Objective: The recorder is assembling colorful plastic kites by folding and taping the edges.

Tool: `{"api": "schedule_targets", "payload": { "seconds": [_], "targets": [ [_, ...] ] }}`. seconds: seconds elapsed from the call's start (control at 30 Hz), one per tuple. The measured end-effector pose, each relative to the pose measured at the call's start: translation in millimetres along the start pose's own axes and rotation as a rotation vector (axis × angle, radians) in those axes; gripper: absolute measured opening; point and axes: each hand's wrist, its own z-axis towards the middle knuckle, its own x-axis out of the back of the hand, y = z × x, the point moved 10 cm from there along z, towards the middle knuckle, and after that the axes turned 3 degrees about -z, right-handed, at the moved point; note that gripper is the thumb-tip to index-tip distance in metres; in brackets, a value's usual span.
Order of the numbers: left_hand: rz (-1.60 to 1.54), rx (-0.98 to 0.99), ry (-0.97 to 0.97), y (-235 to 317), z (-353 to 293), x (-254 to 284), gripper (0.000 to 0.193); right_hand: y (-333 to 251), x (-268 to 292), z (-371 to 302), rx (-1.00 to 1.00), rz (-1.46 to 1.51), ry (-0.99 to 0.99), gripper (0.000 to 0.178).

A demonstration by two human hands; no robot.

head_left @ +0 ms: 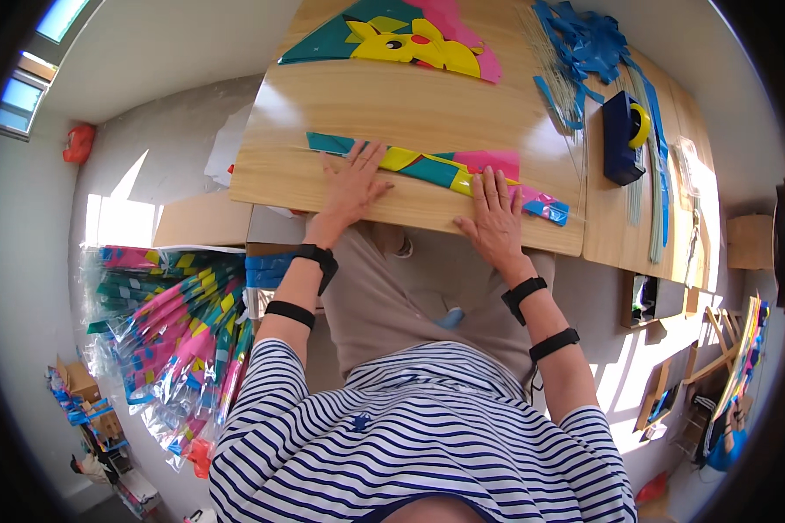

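A long, narrow strip of folded kite sheet (445,172) lies slantwise near the table's front edge, in teal, yellow and pink, with a blue piece at its right end. My left hand (353,187) rests flat toward the strip's left part, fingers spread and their tips over it. Flat on the right part is my right hand (497,213), its fingers stretched forward and the thumb out to the side. Neither hand grips anything. Farther back lies a wider kite sheet (427,44), teal and pink with a yellow cartoon figure.
Thin pale rods (558,74) and tangled blue ribbon (589,44) cover the table's far right. A dark blue tape dispenser (617,144) with a yellow roll stands nearby. At my left, many folded kites in clear plastic (170,336) hang beside a cardboard box (202,222).
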Motion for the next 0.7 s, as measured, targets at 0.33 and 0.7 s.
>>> {"api": "schedule_targets", "payload": {
  "seconds": [0.33, 0.7],
  "targets": [
    [0.08, 0.221, 0.181, -43.0, 3.9, 31.4, 0.063, 1.1, 2.9, -0.3, -0.024, 0.045, 0.026, 0.089],
    [-0.122, -0.131, 0.042, 129.8, -0.3, -13.8, 0.064, 0.4, 5.3, -3.9, 0.013, 0.059, 0.064, 0.09]
  ]
}}
